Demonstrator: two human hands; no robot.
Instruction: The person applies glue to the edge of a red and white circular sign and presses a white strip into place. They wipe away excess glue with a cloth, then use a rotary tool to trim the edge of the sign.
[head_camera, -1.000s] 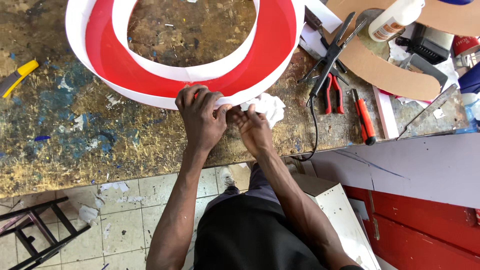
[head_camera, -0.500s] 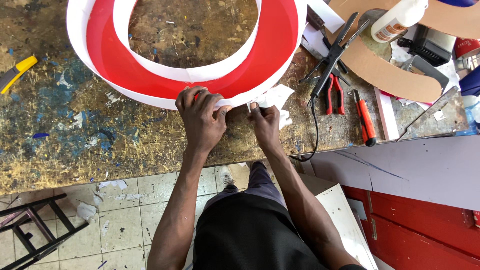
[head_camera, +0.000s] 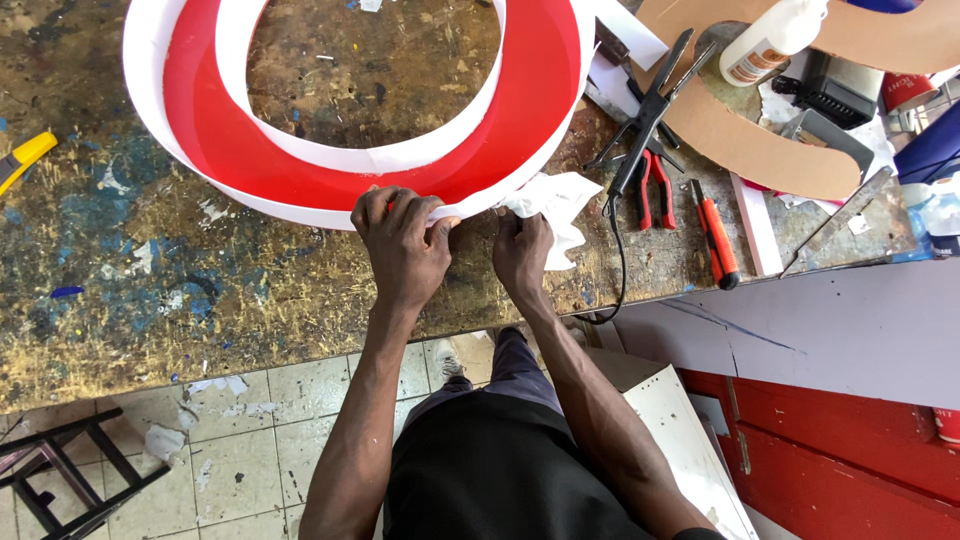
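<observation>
A large ring-shaped sign letter (head_camera: 330, 160), red on its face with white edge strips, lies on the paint-stained workbench (head_camera: 150, 290), filling the view from ten to one o'clock; the left hand (head_camera: 405, 250) sits at its near rim, fingers curled and pinching the white outer strip at the centre of the frame; the right hand (head_camera: 522, 255), just at three o'clock of the left, has its fingers closed on a crumpled white cloth (head_camera: 555, 205) pressed to the same rim; the two hands are near each other but apart. At two o'clock lie a black glue gun (head_camera: 645, 120), red-handled pliers (head_camera: 652, 185) and a red utility knife (head_camera: 715, 235); a yellow tool (head_camera: 25, 160) rests at nine o'clock.
</observation>
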